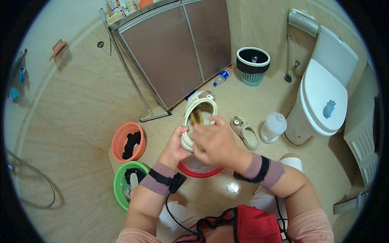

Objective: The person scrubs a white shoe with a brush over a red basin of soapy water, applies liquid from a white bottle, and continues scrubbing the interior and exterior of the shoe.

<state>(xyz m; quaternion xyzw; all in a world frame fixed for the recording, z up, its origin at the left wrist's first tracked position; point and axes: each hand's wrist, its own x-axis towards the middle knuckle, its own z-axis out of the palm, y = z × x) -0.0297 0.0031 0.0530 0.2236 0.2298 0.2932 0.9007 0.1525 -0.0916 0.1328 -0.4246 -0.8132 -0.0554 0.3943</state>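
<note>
My left hand (pixel 177 145) is closed round the side of a cream shoe (pixel 214 106), held up with its opening facing me. Inside that opening are the yellowish-brown bristles of a brush (pixel 197 117). My right hand (pixel 216 142) grips the brush; its handle is mostly hidden by the fingers, which are slightly blurred. Below both hands sits a red basin (pixel 201 174) with cloudy, sudsy water. The matching cream shoe (pixel 247 135), with a small bear-like ornament, rests on the floor to the right.
At left stand an orange basin (pixel 115 141) with black cloth and a green basin (pixel 118 190) with mixed items. A translucent jug (pixel 272 128) stands before the toilet (pixel 320 87). Farther off are a waste bin (pixel 252 77), a lying bottle (pixel 221 77) and a squeegee (pixel 156 116) against the cabinet.
</note>
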